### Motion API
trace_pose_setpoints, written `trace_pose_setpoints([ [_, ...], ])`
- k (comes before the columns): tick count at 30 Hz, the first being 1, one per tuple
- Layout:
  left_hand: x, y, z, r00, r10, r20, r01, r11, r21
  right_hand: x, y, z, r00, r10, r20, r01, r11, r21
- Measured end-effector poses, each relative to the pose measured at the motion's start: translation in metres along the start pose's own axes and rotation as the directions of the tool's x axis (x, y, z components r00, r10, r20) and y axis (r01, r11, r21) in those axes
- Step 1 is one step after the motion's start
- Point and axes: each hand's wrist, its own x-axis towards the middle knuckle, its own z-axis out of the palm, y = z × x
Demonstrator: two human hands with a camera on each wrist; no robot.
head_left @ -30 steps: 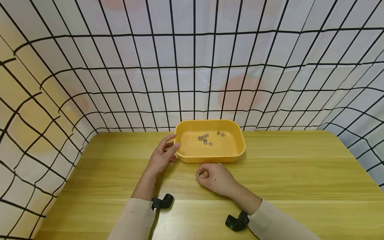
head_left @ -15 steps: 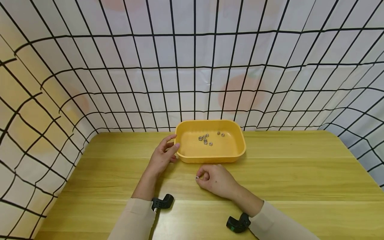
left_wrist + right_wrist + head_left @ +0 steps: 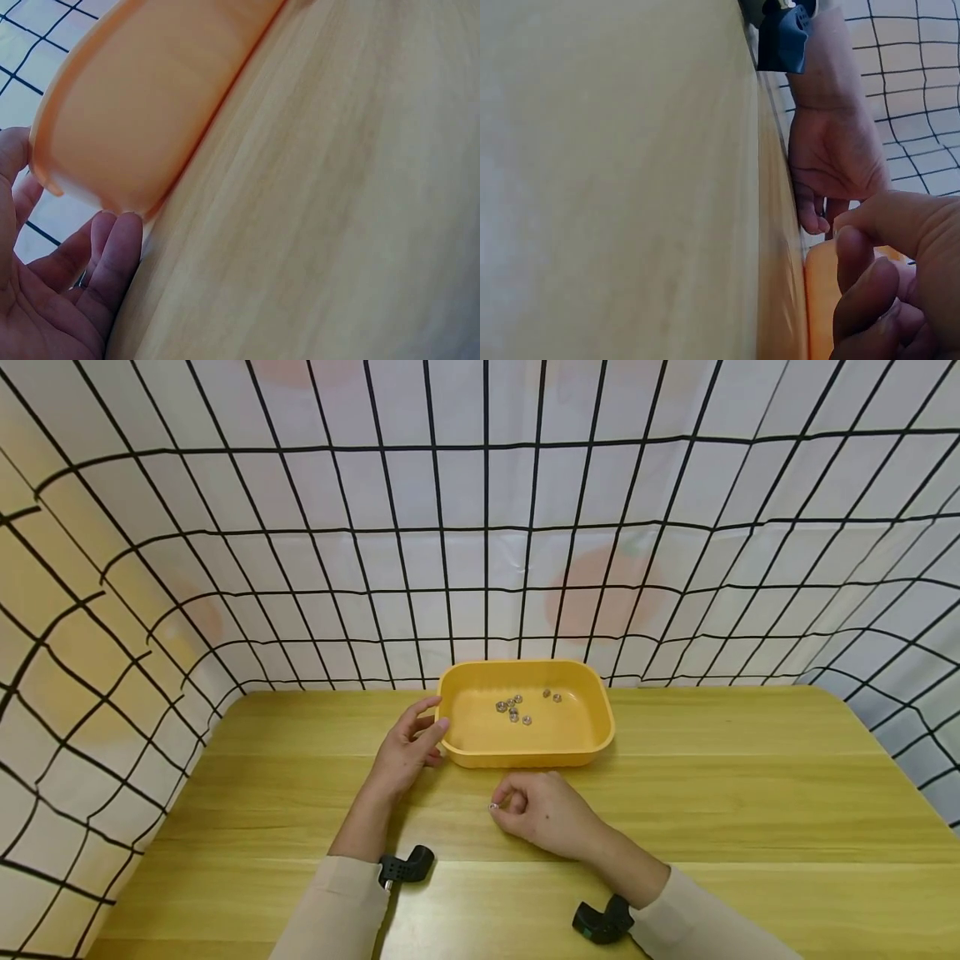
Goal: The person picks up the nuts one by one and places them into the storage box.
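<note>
A yellow plastic tray (image 3: 480, 750) stands near the far edge of the table, with several small metal nuts (image 3: 513, 712) lying in it. My left hand (image 3: 402, 752) holds the tray's left end: in the left wrist view, the thumb lies at the rim and curled fingers (image 3: 118, 259) touch the lower outer wall. In front of the tray, my right hand (image 3: 547, 814) pinches a small shiny nut (image 3: 492, 807) between thumb and index finger, low over the table. In the right wrist view those fingertips (image 3: 847, 225) meet, and the nut is barely visible there.
The wooden table (image 3: 735, 827) stretches out on both sides of the tray. Just behind the tray rises a white cloth wall with a black grid (image 3: 487, 552), which also closes in the left and right sides. Black wrist cameras (image 3: 408, 864) sit on both wrists.
My right hand, with the nut between its fingertips, has drifted slightly toward me, and its wrist has shifted a little right and down. Left hand and tray have stayed in place.
</note>
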Motion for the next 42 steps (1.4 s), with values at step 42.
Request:
trace_pose_setpoints([
  [42,-0.001,0.001,0.001,1.000,-0.021,-0.004,0.021,1.000,0.004,-0.022,-0.013,-0.059,0.989,0.088,-0.119,-0.077,0.992,0.097],
])
